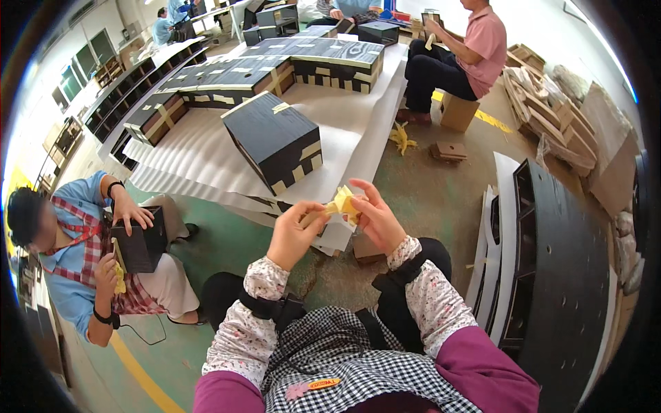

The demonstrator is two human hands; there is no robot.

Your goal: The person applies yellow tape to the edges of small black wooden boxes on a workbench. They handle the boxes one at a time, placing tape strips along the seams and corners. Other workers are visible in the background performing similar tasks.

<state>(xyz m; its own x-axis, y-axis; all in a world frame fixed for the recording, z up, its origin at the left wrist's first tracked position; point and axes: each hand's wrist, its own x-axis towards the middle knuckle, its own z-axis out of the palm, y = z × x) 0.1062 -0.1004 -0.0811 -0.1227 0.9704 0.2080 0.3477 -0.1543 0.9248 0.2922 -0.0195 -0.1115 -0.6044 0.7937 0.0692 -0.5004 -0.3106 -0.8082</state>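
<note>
A crumpled wad of yellow masking tape (342,202) is held between my two hands, in front of the table's near corner. My left hand (297,233) pinches its left side with thumb and fingertips. On the other side my right hand (380,219) grips the wad, its index finger raised above it. Just beyond my hands, a black wood-grain box (275,134) stands on the table, with pale tape strips along its lower edges and top.
White foam sheet (206,148) covers the table, where taped black cabinets (268,65) stand. At left a co-worker (82,234) handles a small black box (141,237). Another person (475,51) sits at far right. Black panels (561,275) lean at my right; yellow tape scraps (401,138) lie on the floor.
</note>
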